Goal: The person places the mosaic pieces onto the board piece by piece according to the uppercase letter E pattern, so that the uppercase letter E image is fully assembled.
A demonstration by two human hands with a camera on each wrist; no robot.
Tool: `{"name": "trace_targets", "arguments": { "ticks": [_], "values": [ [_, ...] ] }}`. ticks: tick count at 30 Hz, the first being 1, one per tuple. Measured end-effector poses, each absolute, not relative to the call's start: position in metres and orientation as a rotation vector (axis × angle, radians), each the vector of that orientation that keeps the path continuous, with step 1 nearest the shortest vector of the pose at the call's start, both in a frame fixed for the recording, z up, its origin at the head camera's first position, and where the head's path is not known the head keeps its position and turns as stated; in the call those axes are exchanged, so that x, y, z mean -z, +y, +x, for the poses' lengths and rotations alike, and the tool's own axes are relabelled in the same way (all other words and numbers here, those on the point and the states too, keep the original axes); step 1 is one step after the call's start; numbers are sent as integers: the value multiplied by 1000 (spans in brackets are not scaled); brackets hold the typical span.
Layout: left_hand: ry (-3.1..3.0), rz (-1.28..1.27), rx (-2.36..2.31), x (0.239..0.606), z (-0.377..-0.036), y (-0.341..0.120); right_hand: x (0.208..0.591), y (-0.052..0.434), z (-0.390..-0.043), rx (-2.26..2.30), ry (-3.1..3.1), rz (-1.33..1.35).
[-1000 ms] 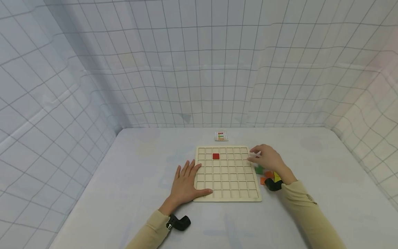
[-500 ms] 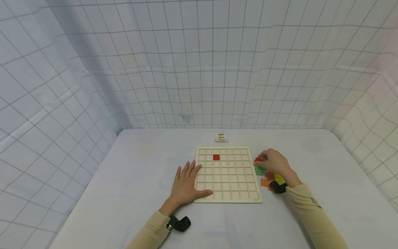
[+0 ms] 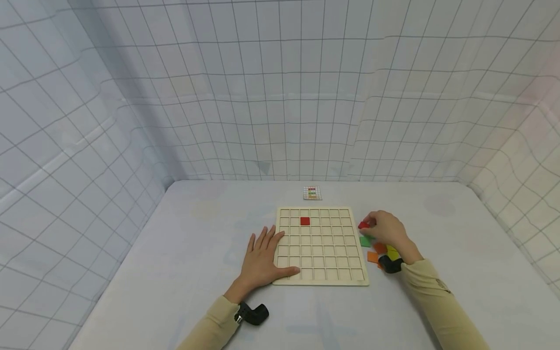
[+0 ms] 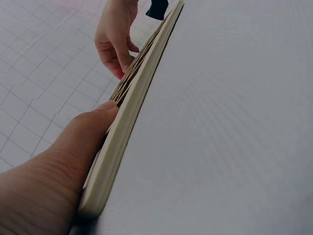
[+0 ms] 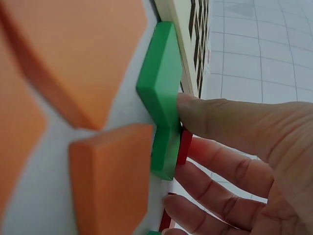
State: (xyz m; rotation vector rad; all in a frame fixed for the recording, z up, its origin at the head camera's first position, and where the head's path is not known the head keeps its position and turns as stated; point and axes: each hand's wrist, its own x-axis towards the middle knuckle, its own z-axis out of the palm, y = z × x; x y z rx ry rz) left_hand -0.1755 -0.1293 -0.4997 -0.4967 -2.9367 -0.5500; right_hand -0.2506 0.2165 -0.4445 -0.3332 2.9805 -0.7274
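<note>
Right hand (image 3: 387, 229) pinches red tile (image 3: 363, 225), right of centre frame beside grid board (image 3: 321, 277) | left hand (image 3: 262, 257) flat, open on board | tile: light, rigid, smooth; grip opposite edges.

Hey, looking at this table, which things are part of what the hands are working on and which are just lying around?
In use:
- wooden grid board, steadied by the left hand
- red tile pinched by the right hand
- red tile in the board

Lying about:
- green tile
- orange tiles
- small pattern card beyond the board
</note>
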Motion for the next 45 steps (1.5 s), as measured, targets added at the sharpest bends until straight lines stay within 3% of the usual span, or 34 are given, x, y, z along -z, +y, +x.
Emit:
{"name": "trace_targets", "arguments": {
  "ticks": [33, 45],
  "values": [
    [-2937, -510, 572, 496, -175, -128, 453, 215, -253, 1108, 2956, -278],
    [-2931, -512, 566, 495, -175, -129, 454, 177, -261, 1283, 2874, -473]
  ]
}}
